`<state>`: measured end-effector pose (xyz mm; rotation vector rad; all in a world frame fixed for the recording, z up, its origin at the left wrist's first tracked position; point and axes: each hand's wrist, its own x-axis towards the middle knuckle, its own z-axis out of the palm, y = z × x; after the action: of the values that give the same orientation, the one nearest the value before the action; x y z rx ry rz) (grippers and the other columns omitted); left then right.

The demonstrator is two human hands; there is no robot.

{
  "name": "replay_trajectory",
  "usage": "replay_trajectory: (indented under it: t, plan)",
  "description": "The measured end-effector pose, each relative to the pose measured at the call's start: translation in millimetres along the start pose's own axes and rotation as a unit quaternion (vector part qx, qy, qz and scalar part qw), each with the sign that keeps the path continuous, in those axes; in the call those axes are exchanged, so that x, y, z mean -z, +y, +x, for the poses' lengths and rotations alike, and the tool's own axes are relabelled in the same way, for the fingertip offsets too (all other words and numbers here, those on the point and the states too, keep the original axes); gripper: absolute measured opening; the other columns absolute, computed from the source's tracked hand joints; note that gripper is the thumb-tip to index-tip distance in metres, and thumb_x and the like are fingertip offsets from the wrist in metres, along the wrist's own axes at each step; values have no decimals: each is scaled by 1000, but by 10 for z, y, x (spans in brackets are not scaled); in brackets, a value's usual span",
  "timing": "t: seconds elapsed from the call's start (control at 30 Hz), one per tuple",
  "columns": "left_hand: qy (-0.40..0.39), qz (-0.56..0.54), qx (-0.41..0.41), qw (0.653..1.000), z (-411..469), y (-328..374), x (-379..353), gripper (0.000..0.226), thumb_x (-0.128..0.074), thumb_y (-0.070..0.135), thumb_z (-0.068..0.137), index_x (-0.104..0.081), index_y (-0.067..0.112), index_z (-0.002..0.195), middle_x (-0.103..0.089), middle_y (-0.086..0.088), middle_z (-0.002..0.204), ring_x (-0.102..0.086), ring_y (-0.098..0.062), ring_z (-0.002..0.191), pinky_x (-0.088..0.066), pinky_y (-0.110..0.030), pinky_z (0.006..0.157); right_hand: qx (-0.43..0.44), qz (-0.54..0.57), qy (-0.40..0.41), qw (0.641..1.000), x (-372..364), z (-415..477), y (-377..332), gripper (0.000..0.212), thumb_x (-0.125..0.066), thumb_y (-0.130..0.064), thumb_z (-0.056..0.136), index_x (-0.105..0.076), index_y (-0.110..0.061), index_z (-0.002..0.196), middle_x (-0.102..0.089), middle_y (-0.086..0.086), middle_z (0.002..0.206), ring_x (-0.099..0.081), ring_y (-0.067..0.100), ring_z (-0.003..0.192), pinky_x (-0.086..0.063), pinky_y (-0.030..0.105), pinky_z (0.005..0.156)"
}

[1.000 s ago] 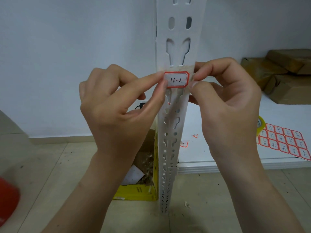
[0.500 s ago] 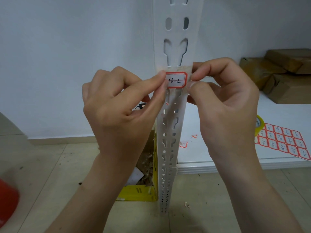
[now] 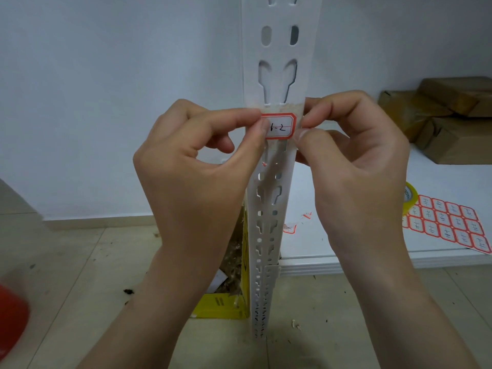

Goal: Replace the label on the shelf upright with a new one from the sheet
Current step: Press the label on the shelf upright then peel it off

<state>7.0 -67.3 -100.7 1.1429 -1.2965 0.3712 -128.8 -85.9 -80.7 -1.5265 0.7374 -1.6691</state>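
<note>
On the shelf upright (image 3: 277, 166), the red-bordered label (image 3: 280, 126) looks paper-thin and easily torn. Left hand (image 3: 202, 171) pinches its left edge; right hand (image 3: 354, 161) nips the clear tape (image 3: 299, 113) beside it.

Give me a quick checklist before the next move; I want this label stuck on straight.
1. Label sits level on the shelf upright: ok.
2. Label centred across the upright's face: ok.
3. Left hand fingertips pinning the label's left edge: ok.
4. Right hand at the right edge: ok, pinching beside the label.
5. Label fully stuck down: cannot tell.
6. Sheet of spare labels within reach on the shelf: ok.
</note>
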Motion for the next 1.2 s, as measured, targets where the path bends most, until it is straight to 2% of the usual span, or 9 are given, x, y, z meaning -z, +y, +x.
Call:
replay_trajectory:
  t: [0.13, 0.27, 0.4, 0.6, 0.63, 0.77, 0.9, 1.1, 1.2]
  plan:
    - [-14, -23, 37, 999, 29, 58, 14, 14, -82, 24, 93, -72, 33, 99, -61, 3, 76, -55, 1, 73, -41, -5, 71, 0, 5, 0, 1000, -8, -6, -4, 19, -61, 6, 90, -61, -12, 86, -75, 8, 106, -79, 15, 82, -64, 29, 66]
    - [-36, -15, 27, 999, 45, 76, 28, 12, -79, 30, 94, -70, 38, 96, -60, 5, 75, -54, 4, 72, -42, -7, 70, 0, -4, 0, 1000, -3, -9, -1, 19, -62, 6, 90, -61, -12, 86, -75, 8, 107, -78, 16, 83, -64, 29, 66]
    - [0, 42, -41, 998, 30, 51, 23, 12, -77, 34, 97, -66, 39, 96, -56, 10, 77, -47, 12, 74, -45, -31, 70, -1, 1, -1, 1000, 3, -5, -8, 20, -61, 7, 90, -61, -13, 85, -75, 8, 106, -78, 16, 81, -64, 29, 66]
    - [25, 51, -39, 998, 30, 48, 20, 13, -78, 39, 97, -65, 38, 95, -56, 12, 79, -47, 13, 75, -50, -43, 69, -1, 4, 0, 1000, 7, 1, -6, 20, -61, 4, 89, -61, -15, 85, -75, 9, 107, -79, 19, 84, -65, 32, 66]
    - [22, 50, -31, 998, 34, 56, 27, 13, -78, 40, 97, -65, 39, 95, -56, 12, 79, -47, 13, 75, -50, -42, 70, -1, 4, 0, 1000, 6, 3, -6, 20, -61, 4, 89, -61, -15, 84, -75, 9, 106, -79, 18, 83, -65, 31, 66]
    - [-20, 53, -4, 998, 73, 103, 79, 10, -78, 45, 96, -70, 40, 97, -59, 8, 77, -52, 2, 71, -36, -4, 69, -1, 4, 2, 1000, 8, 4, -5, 19, -61, 4, 88, -61, -14, 84, -75, 9, 105, -79, 18, 81, -65, 34, 64]
    - [-54, 59, 12, 997, 104, 126, 114, 10, -74, 51, 96, -64, 50, 99, -62, 8, 77, -52, -1, 69, -35, -10, 64, -1, 0, 4, 1000, 4, -1, 0, 19, -61, 5, 88, -61, -14, 84, -75, 9, 106, -78, 19, 81, -66, 39, 65]
    - [-56, 45, 21, 997, 105, 145, 115, 9, -75, 46, 97, -66, 47, 97, -60, 11, 73, -53, -3, 64, -37, -14, 61, 3, -13, 0, 1000, 2, -11, 5, 19, -61, 4, 90, -61, -15, 85, -74, 8, 108, -79, 17, 83, -66, 35, 66]
    - [-62, 43, 32, 997, 105, 136, 109, 8, -75, 45, 97, -67, 47, 95, -57, 15, 71, -52, -6, 62, -34, -10, 61, 3, -10, -1, 1000, 0, -15, 7, 21, -61, 7, 91, -61, -13, 85, -74, 9, 107, -78, 17, 80, -67, 39, 65]
